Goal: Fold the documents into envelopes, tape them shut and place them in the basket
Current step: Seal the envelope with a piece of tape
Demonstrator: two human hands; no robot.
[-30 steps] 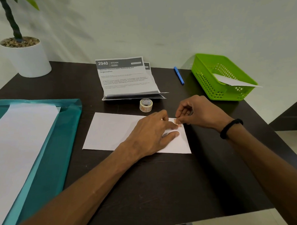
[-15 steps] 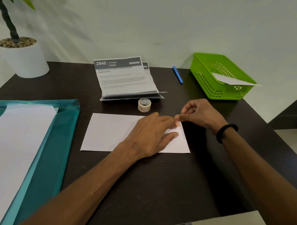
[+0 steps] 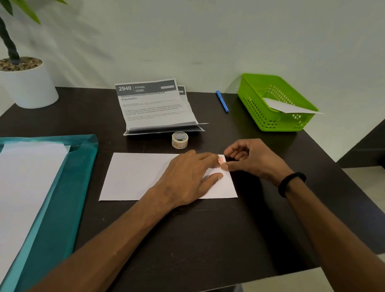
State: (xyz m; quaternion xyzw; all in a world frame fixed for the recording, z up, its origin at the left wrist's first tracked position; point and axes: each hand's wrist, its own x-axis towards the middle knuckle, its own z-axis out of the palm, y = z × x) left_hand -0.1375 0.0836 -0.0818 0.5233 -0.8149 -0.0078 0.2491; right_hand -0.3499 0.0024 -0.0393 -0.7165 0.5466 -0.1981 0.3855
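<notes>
At centre of the desk (image 3: 205,245): one folded white envelope (image 3: 141,176), lying flat, pinned under your left hand (image 3: 185,178) with straight fingers so the flap cannot lift while your right hand (image 3: 250,159) pinches a short reddish tape strip (image 3: 220,161) onto its upper right edge. Just behind: tape roll (image 3: 180,140), within reach for the next strip, and remaining documents (image 3: 155,106). Far right: green basket (image 3: 255,100), one sealed envelope (image 3: 288,107) already inside.
</notes>
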